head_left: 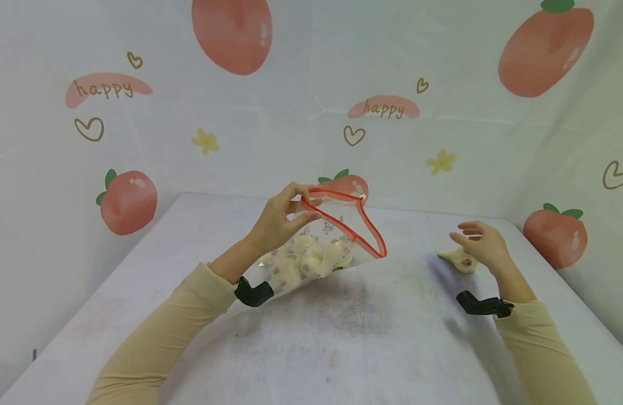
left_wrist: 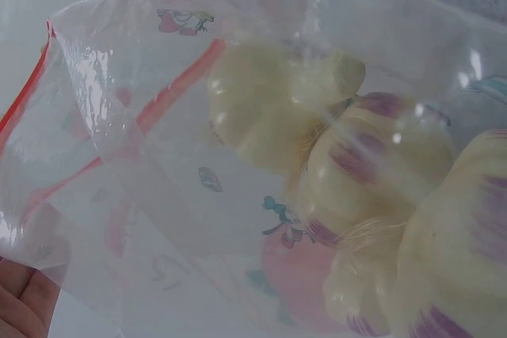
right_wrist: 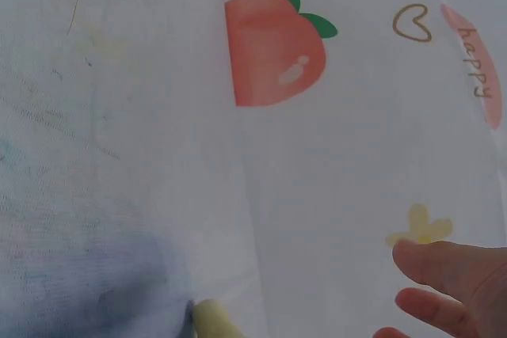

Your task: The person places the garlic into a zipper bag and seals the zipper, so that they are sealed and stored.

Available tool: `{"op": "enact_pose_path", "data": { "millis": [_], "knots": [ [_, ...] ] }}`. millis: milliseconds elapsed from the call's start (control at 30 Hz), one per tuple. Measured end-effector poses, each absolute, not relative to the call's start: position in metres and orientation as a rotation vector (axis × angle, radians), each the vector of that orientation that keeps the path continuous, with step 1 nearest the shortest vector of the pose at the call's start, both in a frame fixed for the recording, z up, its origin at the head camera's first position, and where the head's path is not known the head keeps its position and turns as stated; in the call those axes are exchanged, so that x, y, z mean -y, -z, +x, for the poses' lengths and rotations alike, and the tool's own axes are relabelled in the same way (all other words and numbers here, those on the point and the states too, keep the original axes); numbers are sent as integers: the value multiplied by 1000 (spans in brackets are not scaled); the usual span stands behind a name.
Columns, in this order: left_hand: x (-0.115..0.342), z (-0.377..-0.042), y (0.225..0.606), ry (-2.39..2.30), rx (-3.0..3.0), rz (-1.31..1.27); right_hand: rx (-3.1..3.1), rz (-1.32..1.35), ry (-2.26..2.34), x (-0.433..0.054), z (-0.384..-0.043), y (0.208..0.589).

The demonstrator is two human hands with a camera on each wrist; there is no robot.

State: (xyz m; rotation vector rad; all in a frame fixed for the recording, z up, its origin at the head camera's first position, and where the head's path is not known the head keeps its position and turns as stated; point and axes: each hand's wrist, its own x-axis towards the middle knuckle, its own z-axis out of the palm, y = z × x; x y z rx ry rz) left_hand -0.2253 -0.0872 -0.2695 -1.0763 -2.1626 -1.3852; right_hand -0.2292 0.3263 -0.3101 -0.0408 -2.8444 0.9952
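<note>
Pinches a clear bag [head_left: 363, 254] of garlic bulbs [head_left: 308, 264] by its red rim [head_left: 342, 226] with the left hand [head_left: 278, 222]. Holds nothing in the parted fingers [right_wrist: 444, 267] of the right hand [head_left: 486, 244], near a lone bulb [head_left: 462, 262] on the counter [head_left: 392, 349].

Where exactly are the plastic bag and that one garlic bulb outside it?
Plastic bag [head_left: 356, 236]: head view, on its red rim.
Loose garlic bulb [head_left: 462, 261]: head view, on its rounded body.
</note>
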Motion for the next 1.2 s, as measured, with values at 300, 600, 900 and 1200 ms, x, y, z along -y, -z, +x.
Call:
{"op": "enact_pose_path", "data": {
  "millis": [300,600,900,1200],
  "knots": [
    [87,-225,270,1391,2149,-1084,2913,-140,-939,-340,-228,314],
    [86,-226,271,1393,2149,-1081,3051,-231,-962,-356,-230,326],
    [86,-225,270,1392,2159,-1068,3149,-217,-1001,-364,-233,336],
    [86,-225,270,1388,2176,-1056,3163,-148,-995,-366,-234,342]
  ]
}}
